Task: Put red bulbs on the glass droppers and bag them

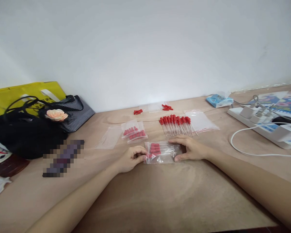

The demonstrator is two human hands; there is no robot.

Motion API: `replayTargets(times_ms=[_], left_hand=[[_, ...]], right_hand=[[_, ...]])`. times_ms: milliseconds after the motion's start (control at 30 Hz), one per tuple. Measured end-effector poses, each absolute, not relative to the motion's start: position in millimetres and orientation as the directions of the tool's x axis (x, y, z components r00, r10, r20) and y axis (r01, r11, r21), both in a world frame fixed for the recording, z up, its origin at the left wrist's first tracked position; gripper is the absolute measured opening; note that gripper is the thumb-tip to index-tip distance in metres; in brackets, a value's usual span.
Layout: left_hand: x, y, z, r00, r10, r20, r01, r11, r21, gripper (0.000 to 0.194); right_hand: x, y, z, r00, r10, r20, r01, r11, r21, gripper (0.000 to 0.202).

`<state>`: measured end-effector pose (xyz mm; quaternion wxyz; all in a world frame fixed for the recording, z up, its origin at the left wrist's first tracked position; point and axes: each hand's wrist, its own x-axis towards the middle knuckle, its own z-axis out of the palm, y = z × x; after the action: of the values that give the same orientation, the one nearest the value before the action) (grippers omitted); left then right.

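A clear zip bag [166,158] with a red seal line lies on the table in front of me. Inside it are several droppers with red rubber bulbs [155,148], the bulbs toward the left end. My left hand [133,158] pinches the bag's left end between thumb and fingers. At the right end, my right hand [190,148] spans the bag, fingers on the far corner and thumb on the near one. Just beyond lies a row of loose droppers [176,124]. Filled zip bags [134,132] overlap to the left of it.
A flat clear bag [109,137] lies at left, and a stack of bags [201,121] at right. Loose red bulbs [137,112] sit near the wall. Handbags [26,129] stand far left; a tissue pack [219,100] and a power strip [264,126] with cables are right.
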<state>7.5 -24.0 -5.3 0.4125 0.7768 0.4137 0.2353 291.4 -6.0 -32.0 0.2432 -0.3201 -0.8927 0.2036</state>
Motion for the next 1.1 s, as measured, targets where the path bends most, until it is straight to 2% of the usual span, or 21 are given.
replayTargets(times_ms=[100, 267, 500, 667, 867, 1000, 1100], left_hand=[[8.2, -25.7, -2.9, 0.537, 0.844, 0.015, 0.476, -0.318, 0.820, 0.018], [8.1, -25.7, -0.6, 0.611, 0.791, 0.032, 0.496, -0.414, 0.764, 0.019], [7.7, -21.1, -3.1, 0.708, 0.704, 0.063, 0.425, -0.495, 0.758, 0.016], [11.7, -26.2, -4.9, 0.619, 0.783, 0.072, 0.494, -0.458, 0.738, 0.017], [18.3, -29.7, -11.7, 0.359, 0.925, 0.123, 0.672, -0.347, 0.655, 0.012], [23.3, -29.2, -16.9, 0.354, 0.916, 0.191, 0.688, -0.393, 0.610, 0.016], [21.5, -25.1, -19.8, 0.331, 0.927, 0.176, 0.669, -0.362, 0.649, 0.020]], right_hand=[[291.3, -6.2, -31.9, -0.672, 0.673, 0.308, 0.474, 0.711, -0.518, 0.070], [290.6, -7.1, -30.7, -0.674, 0.671, 0.308, 0.474, 0.713, -0.517, 0.069], [290.6, -6.1, -30.9, -0.678, 0.667, 0.310, 0.470, 0.717, -0.514, 0.071], [290.8, -5.9, -31.7, -0.670, 0.673, 0.314, 0.476, 0.714, -0.515, 0.070], [290.8, -6.2, -32.5, -0.664, 0.679, 0.314, 0.477, 0.708, -0.520, 0.071], [290.8, -6.1, -32.1, -0.675, 0.664, 0.321, 0.459, 0.719, -0.522, 0.069], [290.7, -5.9, -31.9, -0.674, 0.666, 0.321, 0.462, 0.718, -0.520, 0.068]])
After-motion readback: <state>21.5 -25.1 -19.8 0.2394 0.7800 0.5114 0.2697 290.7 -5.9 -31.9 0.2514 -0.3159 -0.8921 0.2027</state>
